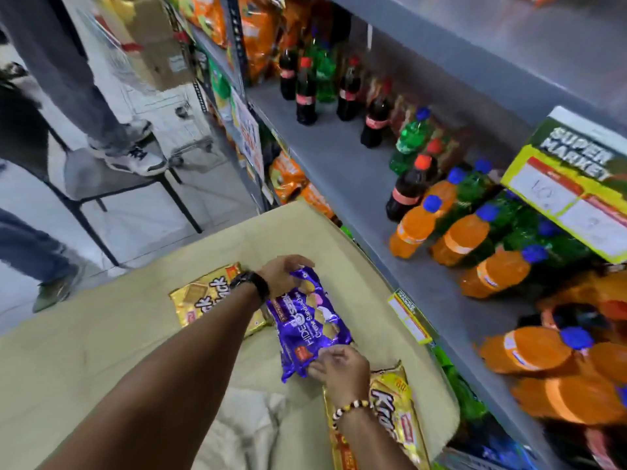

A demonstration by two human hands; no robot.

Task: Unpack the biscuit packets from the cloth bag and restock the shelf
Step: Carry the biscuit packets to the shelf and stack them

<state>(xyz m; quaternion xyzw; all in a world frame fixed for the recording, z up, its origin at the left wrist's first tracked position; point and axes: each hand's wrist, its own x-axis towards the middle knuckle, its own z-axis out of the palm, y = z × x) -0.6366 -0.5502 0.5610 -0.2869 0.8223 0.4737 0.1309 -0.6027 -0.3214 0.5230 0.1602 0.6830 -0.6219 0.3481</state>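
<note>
Gripping the purple packet (307,329) at its far end, the left hand (281,274) curls over it; the right hand (341,368) pinches the near end. The packet sits over the cloth bag (101,351), between the far yellow packet (200,296) and the near yellow packet (390,415), beside the shelf (342,171).

Glossy purple packet (307,325), matt cloth bag (101,334)

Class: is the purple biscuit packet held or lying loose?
Held: the left hand grips the purple biscuit packet at its far end, the right hand pinches the near end.
</note>
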